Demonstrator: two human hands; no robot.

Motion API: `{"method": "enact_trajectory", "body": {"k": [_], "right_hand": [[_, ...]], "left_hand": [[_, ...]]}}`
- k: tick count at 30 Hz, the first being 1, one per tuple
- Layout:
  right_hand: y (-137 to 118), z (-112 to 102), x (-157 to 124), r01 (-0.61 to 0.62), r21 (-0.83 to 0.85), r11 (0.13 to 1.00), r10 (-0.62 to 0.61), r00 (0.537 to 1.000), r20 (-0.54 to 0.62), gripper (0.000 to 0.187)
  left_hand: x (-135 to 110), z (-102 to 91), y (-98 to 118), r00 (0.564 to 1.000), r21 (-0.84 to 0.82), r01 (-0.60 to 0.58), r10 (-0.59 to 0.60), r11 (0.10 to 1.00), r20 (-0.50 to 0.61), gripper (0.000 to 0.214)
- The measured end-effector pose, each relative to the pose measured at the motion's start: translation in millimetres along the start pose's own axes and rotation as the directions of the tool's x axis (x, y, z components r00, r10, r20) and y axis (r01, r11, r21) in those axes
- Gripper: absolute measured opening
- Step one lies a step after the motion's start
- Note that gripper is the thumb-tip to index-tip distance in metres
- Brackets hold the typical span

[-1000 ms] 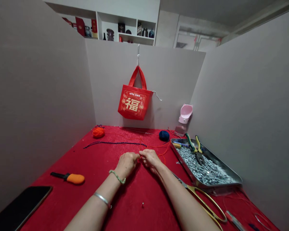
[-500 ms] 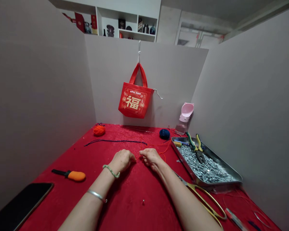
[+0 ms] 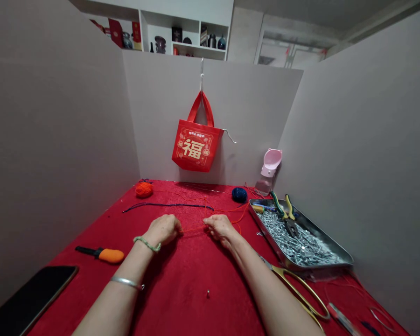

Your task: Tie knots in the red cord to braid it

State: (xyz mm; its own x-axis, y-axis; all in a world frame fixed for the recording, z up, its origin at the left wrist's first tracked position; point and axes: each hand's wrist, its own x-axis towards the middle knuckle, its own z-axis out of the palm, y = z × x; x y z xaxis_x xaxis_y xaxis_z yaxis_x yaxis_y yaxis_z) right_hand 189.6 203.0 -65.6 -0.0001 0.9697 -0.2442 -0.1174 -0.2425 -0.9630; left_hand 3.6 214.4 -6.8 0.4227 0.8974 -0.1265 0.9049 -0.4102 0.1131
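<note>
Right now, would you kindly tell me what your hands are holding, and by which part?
The left hand and right hand hold a thin orange-red cord at their fingertips, with a short stretch running between them.

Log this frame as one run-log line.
left hand: holds red cord | right hand: holds same cord | nearby: gold-handled scissors, metal tray of screws

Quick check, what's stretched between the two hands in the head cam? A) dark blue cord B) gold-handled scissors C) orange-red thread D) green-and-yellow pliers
C. The orange-red thread runs taut-looking across the gap from the left hand to the right hand.
</note>
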Motion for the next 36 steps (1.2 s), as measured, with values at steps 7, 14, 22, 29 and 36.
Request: {"method": "enact_trajectory", "body": {"k": [7,14,22,29,36], "right_hand": [[-8.5,-0.2,-8.0,0.013,-0.023,1.000,-0.013,1.000,-0.017,0.016],[-5.6,0.9,-5.0,0.052,-0.036,0.998,-0.052,0.999,-0.012,0.019],[-4.5,0.1,-1.9,0.024,-0.049,0.999,-0.025,0.999,-0.029,0.016],[-7.9,1.9,-6.5,0.022,-0.033,0.999,-0.022,1.000,-0.003,0.016],[-5.5,0.2,-3.6,0.037,-0.051,0.998,-0.038,0.999,0.000,0.030]], "left_hand": [[-12.2,-24.4,-3.0,0.964,0.164,0.266,-0.256,0.950,-0.077,0.026],[18.9,-4.7,29.1,0.993,-0.501,-0.050,-0.013,0.864,-0.121,0.034],[46.5,30.6,50.3,0.998,-0.900,0.070,-0.022,0.431,0.066,0.039],[42.9,30.6,46.6,0.992,-0.966,0.086,0.067,0.245,0.106,0.023],[48.1,34.3,47.4,0.997,-0.991,0.073,0.019,0.116,0.076,0.040]]}}
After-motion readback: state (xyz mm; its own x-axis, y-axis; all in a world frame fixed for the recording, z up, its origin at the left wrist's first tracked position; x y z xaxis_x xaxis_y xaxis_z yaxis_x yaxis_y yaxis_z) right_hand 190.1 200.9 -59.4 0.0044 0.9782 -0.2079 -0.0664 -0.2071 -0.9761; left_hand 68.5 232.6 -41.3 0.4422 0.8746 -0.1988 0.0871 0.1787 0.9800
